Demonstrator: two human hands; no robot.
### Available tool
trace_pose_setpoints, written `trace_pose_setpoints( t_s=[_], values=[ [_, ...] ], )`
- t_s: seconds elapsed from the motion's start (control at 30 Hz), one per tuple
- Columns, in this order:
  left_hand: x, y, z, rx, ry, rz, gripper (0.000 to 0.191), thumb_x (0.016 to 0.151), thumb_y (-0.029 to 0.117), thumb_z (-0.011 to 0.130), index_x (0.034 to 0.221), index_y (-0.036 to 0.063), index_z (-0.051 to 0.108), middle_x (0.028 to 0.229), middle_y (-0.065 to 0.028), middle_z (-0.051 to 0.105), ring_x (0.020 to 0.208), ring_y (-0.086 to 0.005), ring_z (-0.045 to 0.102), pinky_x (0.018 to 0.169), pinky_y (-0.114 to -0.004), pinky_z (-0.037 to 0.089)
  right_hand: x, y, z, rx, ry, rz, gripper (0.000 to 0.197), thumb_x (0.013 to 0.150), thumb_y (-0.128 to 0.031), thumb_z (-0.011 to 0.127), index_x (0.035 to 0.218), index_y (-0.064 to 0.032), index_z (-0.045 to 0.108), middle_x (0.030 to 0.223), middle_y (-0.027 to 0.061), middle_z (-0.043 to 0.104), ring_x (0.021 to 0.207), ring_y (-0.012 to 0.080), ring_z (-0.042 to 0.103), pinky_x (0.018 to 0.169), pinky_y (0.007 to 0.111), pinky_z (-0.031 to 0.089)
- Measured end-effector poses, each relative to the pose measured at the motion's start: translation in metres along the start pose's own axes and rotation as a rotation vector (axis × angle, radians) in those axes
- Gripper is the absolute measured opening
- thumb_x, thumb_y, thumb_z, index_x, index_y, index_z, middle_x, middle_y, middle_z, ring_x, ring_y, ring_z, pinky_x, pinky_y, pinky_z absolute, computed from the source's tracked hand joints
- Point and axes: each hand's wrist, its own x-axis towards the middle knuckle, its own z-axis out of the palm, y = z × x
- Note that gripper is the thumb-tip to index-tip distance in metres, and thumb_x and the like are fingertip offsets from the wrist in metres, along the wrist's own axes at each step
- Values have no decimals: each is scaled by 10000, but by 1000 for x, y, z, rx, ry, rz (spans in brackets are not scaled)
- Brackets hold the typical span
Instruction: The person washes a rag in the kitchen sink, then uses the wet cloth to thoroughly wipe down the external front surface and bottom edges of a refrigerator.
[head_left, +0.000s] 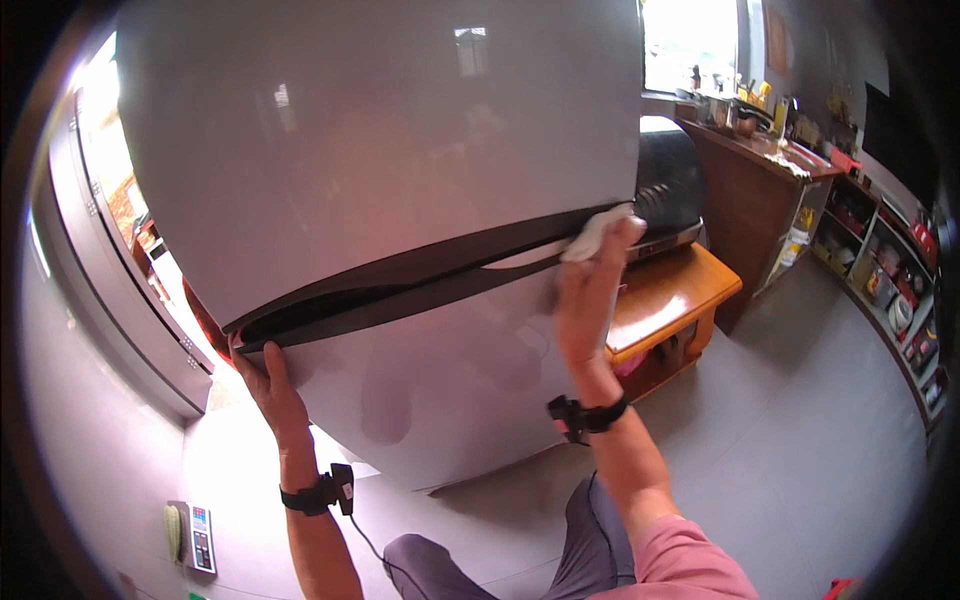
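A glossy light-coloured refrigerator stands before me, its upper door above its lower door. Between the doors runs a dark curved handle band. My left hand grips the top left corner of the lower door, the thumb on its front and the fingers around the side, partly hidden. A white cloth is in my right hand, pressed at the right end of the dark band. The right hand is slightly blurred. Both wrists wear black straps with small devices.
An orange wooden bench with a black appliance on it stands right of the refrigerator. Beyond are a brown counter with kitchenware and low shelves. At lower left are a corded telephone and a wall.
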Motion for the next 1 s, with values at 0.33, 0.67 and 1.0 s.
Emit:
trace_pose_setpoints(
  t_s=[0.33,0.67,1.0],
  values=[
    [7,-20,-10,-13,32,-30,749,937,519,526,1494,93,260,1452,-215,369,1344,-356,357,1124,-431,266,-106,-134,96,-225,-481,-838,714,909,-354,529,1504,-65,261,1580,146,192,1451,338,202,1162,522,152],
    [3,-14,-7,-38,-1,-91,719,967,471,499,1483,53,225,1383,-196,384,1270,-303,374,1100,-402,250,-39,11,-5,-307,-97,-180,659,1035,-397,310,1513,22,136,1587,243,15,1473,401,25,1176,444,67],
    [7,-16,-7,-246,-116,-79,599,1008,508,354,1428,82,319,1350,-173,423,1276,-298,378,1094,-455,266,-130,-138,111,50,-551,-648,541,930,-102,490,1460,-119,382,1548,68,301,1430,223,277,1139,401,237]
  ],
)
